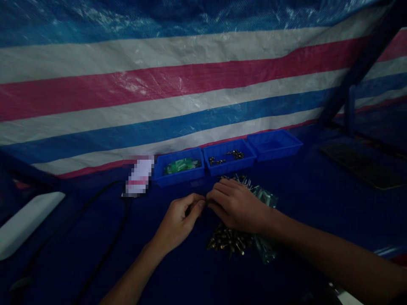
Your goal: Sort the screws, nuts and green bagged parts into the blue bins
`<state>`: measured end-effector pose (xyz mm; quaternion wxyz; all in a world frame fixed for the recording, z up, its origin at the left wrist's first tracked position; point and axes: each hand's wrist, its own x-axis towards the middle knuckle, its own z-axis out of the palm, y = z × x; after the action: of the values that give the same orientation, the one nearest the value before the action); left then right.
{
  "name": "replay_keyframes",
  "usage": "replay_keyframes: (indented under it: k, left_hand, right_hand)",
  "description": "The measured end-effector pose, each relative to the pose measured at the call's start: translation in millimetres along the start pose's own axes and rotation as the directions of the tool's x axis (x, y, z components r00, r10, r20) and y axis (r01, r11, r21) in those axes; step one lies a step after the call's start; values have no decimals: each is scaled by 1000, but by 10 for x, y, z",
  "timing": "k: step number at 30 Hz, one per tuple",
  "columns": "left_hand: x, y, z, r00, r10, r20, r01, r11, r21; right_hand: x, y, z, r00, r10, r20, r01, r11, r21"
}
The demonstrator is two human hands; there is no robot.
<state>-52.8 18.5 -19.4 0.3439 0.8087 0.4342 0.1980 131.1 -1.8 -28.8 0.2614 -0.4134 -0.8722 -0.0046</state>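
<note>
My left hand [183, 218] and my right hand [235, 204] meet fingertip to fingertip above the blue table. Both are closed in a pinch, and whatever sits between the fingers is too small and dark to make out. Just below my right hand lies a pile of brass-coloured metal pieces [229, 240]. Partly hidden behind that hand are silvery, pin-like metal pieces [246, 181]. Clear plastic bags [266, 198] lie beside and under my right wrist.
Three blue bins stand in a row: one [180, 177] with green-and-clear packets, one [229, 166] with small brass pieces, one [275, 146] at right. A striped tarp [190, 97] hangs behind. A dark flat panel [362, 166], a white object [30, 222] and a black cable [110, 250] lie around.
</note>
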Motion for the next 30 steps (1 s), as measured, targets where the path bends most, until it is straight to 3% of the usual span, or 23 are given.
replay_keyframes:
  k: [4,9,14,20,30]
  left_hand:
    - [106,56,43,1000,28,6,-28,1000,4]
    - [254,107,89,999,50,8,-50,999,8]
    - [385,128,253,996,88,8,-87,995,-39]
    - [324,101,289,985,147,90,-151,988,40]
    - [277,73,299,968,206,145,-227,963,146]
  right_hand:
    - [1,90,-55,1000,13,-19,-14,999,-50]
    - [-36,224,-56,994,-107,-17,104,988,-116]
    - [-140,364,-65,993,-100,-60,96,994,-55]
    - [-200,444,-158,993,-59,-104,63,997,38]
    - [-205,363,-63,998,-49,-40,56,978,201]
